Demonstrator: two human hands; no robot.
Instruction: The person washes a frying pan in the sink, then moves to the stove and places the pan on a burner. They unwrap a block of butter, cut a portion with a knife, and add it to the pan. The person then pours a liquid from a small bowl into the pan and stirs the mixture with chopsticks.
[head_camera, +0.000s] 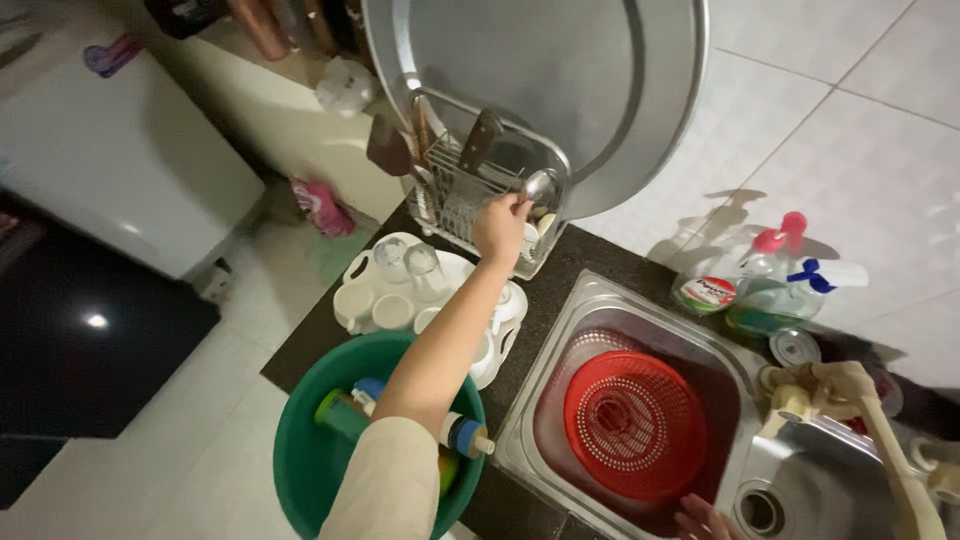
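At the upper middle of the frame, the left hand (502, 226) grips a metal spoon (540, 187) at the wire rack (455, 200). The right hand (705, 518), bottom edge, touches the red colander (633, 425); its grip I cannot tell.

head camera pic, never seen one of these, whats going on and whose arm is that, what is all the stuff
There is no machine here: a person wears a camera on the head, so you look down along their own arms at a dark kitchen counter. The left hand reaches out to a wire cutlery rack and pinches the handle of a metal spoon. The right hand is only partly visible at the edge of the steel sink, beside a red colander. Behind the rack leans a large round metal tray. Nearer lie a white tray of cups and glasses and a green basin holding bottles.
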